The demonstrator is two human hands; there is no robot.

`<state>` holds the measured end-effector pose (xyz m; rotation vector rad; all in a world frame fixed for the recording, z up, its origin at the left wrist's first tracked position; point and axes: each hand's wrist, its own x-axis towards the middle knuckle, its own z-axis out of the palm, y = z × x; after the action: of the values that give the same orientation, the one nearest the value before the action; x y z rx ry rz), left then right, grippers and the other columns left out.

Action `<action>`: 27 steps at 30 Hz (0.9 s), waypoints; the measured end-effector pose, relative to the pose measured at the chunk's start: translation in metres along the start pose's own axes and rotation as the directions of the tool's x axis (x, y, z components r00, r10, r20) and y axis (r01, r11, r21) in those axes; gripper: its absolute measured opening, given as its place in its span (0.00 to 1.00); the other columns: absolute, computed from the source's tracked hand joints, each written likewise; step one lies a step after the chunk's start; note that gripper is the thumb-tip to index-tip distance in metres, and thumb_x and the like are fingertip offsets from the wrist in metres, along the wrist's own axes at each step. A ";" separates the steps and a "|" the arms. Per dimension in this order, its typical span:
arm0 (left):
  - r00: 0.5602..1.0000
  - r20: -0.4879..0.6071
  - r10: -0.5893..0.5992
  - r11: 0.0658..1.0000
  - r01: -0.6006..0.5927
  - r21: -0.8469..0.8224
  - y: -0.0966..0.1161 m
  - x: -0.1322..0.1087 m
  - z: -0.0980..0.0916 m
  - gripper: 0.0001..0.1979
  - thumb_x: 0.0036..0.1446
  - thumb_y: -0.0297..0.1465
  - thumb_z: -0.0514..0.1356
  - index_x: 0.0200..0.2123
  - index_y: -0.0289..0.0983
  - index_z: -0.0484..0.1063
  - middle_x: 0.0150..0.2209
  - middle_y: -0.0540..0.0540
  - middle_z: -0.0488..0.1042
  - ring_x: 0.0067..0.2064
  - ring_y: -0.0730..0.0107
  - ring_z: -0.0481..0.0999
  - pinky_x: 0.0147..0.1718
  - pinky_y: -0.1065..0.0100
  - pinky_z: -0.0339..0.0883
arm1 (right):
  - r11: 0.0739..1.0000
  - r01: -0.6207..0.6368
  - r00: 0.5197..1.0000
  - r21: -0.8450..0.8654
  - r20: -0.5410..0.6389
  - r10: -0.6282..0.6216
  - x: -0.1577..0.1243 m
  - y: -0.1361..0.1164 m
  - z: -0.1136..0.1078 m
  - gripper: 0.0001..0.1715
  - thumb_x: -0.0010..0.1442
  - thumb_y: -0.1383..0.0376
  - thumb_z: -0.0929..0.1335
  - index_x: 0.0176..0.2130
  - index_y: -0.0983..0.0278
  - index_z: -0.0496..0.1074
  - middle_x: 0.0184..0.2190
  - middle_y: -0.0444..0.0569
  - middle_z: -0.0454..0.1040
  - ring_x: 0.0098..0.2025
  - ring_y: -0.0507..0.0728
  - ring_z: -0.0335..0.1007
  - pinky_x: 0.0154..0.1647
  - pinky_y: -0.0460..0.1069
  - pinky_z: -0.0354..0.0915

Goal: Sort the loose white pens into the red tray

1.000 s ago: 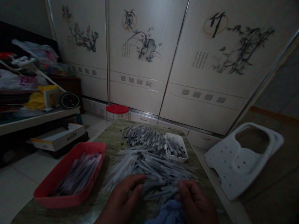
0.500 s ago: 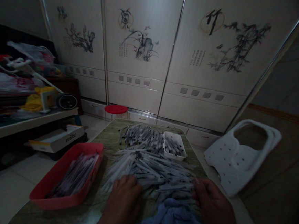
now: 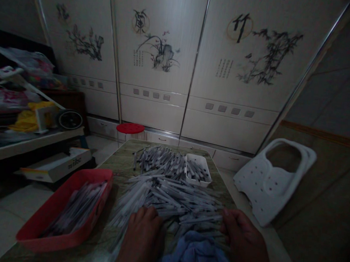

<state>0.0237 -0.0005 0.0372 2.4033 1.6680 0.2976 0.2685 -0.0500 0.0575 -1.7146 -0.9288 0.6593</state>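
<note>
Under your hands, the tabletop [image 3: 119,165] is greenish with a streaky, marbled look, and a bright patch of light glints at its lower left. The main pile of pen-like tubes [image 3: 172,195] spreads across the lower centre of the frame: slim, straight, translucent grey pieces, many dark-tipped, fanned at several angles. Behind it, a denser heap of tubes [image 3: 157,160] shows more dark ends. A soft blue cloth [image 3: 198,256] lies crumpled in deep folds at the bottom centre, between your hands.

At the lower left stands a red plastic basket [image 3: 48,242], oblong with rounded corners; the tubes inside [image 3: 78,208] lie roughly lengthwise. Right of the far heap, a small white tray [image 3: 199,183] holds more dark-ended tubes [image 3: 197,171].

Your left hand [image 3: 143,231] is at the near edge of the pile, fingers curled; whether it grips anything you cannot tell. Your right hand [image 3: 242,237], at the pile's right end, has thumb and fingers drawn narrowly together, but you cannot tell whether a tube is between them.
</note>
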 end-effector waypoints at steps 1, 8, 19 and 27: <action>1.000 0.001 -0.006 1.000 0.006 -0.004 0.000 0.000 0.000 0.11 0.63 0.29 0.56 0.37 0.42 0.80 0.46 0.43 0.76 0.51 0.52 0.70 0.47 0.56 0.58 | 1.000 -0.007 1.000 0.001 0.013 0.007 0.001 0.002 -0.001 0.29 0.60 0.38 0.66 0.31 0.59 0.72 0.22 0.41 0.70 0.25 0.55 0.63 0.25 0.47 0.59; 0.997 -0.073 0.035 0.992 -0.044 -0.122 -0.006 -0.003 -0.004 0.12 0.66 0.27 0.52 0.40 0.40 0.76 0.44 0.41 0.77 0.48 0.54 0.72 0.47 0.57 0.58 | 0.999 0.046 0.999 -0.026 0.004 -0.046 -0.002 0.003 0.001 0.30 0.63 0.38 0.64 0.31 0.60 0.71 0.23 0.40 0.70 0.26 0.54 0.63 0.27 0.47 0.59; 0.986 -0.121 0.110 0.870 -0.155 -0.468 -0.013 -0.007 0.005 0.11 0.69 0.33 0.51 0.40 0.41 0.73 0.41 0.41 0.78 0.43 0.57 0.75 0.43 0.60 0.64 | 0.995 0.057 0.998 -0.083 -0.016 -0.058 -0.008 -0.007 0.010 0.29 0.62 0.39 0.64 0.30 0.60 0.73 0.22 0.41 0.72 0.26 0.56 0.68 0.29 0.48 0.62; 0.982 -0.111 0.151 0.792 -0.187 -0.581 -0.012 -0.009 -0.005 0.11 0.69 0.34 0.51 0.40 0.40 0.73 0.42 0.41 0.77 0.44 0.59 0.74 0.45 0.62 0.66 | 0.994 0.071 0.997 -0.081 0.015 -0.070 -0.008 -0.002 0.016 0.28 0.63 0.39 0.64 0.31 0.59 0.72 0.22 0.41 0.73 0.25 0.55 0.66 0.27 0.48 0.59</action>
<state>0.0080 -0.0047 0.0382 2.0634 1.1375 0.7965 0.2509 -0.0485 0.0546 -1.7430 -1.0324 0.5935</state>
